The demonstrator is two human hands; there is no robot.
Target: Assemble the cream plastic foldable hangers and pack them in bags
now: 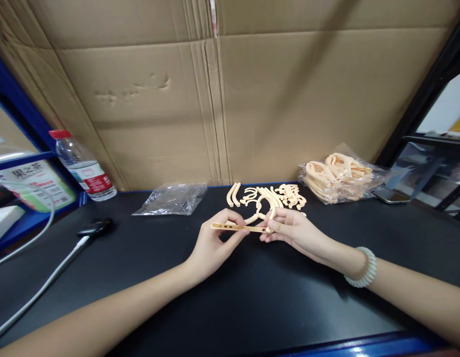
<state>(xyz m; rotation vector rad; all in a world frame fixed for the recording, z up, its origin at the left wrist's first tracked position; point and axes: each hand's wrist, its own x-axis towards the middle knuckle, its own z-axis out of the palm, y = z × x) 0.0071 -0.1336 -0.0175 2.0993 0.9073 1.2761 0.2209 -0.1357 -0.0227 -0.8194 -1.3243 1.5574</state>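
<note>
My left hand (215,243) and my right hand (291,229) together hold a flat, thin, pale wooden piece (239,227) with small slots, just above the black table (222,297). The left pinches its left part, the right pinches its right end. My right hand also grips a curved wooden piece (260,206) that rises behind the fingers. Just beyond the hands lies a heap of several loose curved wooden pieces (274,194). A pale bead bracelet (364,267) sits on my right wrist.
A clear bag of more wooden pieces (337,176) lies at the back right beside a phone (390,196). An empty plastic bag (172,198), a water bottle (83,166), a black mouse-like object (95,226) and a white cable (40,292) are at the left. Cardboard (222,89) walls the back.
</note>
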